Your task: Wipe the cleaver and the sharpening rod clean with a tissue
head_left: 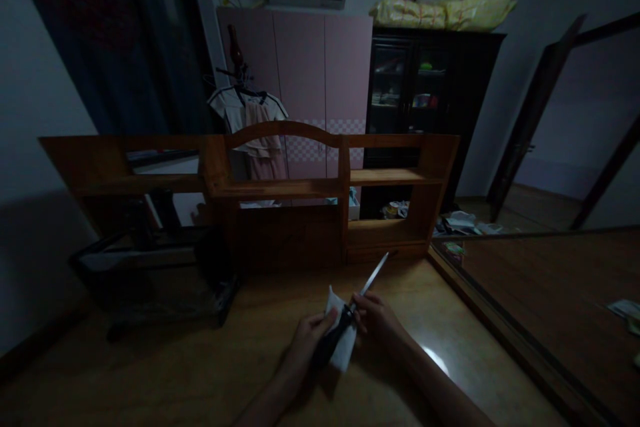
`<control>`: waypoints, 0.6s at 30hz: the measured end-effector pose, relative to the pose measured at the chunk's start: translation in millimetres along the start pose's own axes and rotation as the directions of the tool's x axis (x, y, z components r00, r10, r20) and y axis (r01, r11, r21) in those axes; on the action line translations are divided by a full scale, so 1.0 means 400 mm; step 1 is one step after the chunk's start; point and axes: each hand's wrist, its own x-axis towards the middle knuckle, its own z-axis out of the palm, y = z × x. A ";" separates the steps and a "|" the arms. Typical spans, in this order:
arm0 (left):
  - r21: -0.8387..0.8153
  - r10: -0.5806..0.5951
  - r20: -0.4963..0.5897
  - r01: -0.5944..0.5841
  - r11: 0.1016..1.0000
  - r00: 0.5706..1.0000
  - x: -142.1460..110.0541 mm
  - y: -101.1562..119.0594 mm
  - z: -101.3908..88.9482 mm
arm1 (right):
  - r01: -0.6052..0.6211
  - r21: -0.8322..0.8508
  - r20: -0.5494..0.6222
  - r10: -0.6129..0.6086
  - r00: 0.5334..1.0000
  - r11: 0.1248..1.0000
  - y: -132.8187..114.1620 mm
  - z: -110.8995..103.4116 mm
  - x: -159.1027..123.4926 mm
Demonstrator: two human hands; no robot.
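Note:
Low in the middle of the view, my two hands meet over a slim tool with a narrow silver shaft [375,272] and a dark black end [327,345]. In the dim light I cannot tell exactly what kind of tool it is. My left hand [306,341] is closed round the black end together with a white sheet of paper or cloth [344,352]. The fingers of my right hand [374,315] pinch the tool where the silver shaft meets the black part. The shaft points up and to the right, away from me.
Both hands are above a wooden tabletop [240,373]. A wooden shelf unit [285,188] stands along its far edge. At the left sits a dark-framed tank or box [150,273]. A raised edge [493,327] runs down the right side, beyond which lies the floor.

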 end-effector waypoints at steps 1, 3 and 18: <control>-0.040 -0.021 0.002 0.021 0.999 1.000 0.003 -0.006 0.000 | 0.000 0.000 -0.012 0.000 1.000 1.000 0.002 -0.001 0.000; -0.117 -0.060 0.019 0.062 0.991 0.998 0.009 -0.017 0.001 | 0.009 -0.001 -0.042 -0.009 0.999 1.000 0.006 -0.006 0.001; -0.200 -0.112 -0.005 0.108 0.974 0.994 0.009 -0.003 0.003 | 0.087 -0.103 -0.236 -0.110 0.966 0.991 0.002 -0.048 0.023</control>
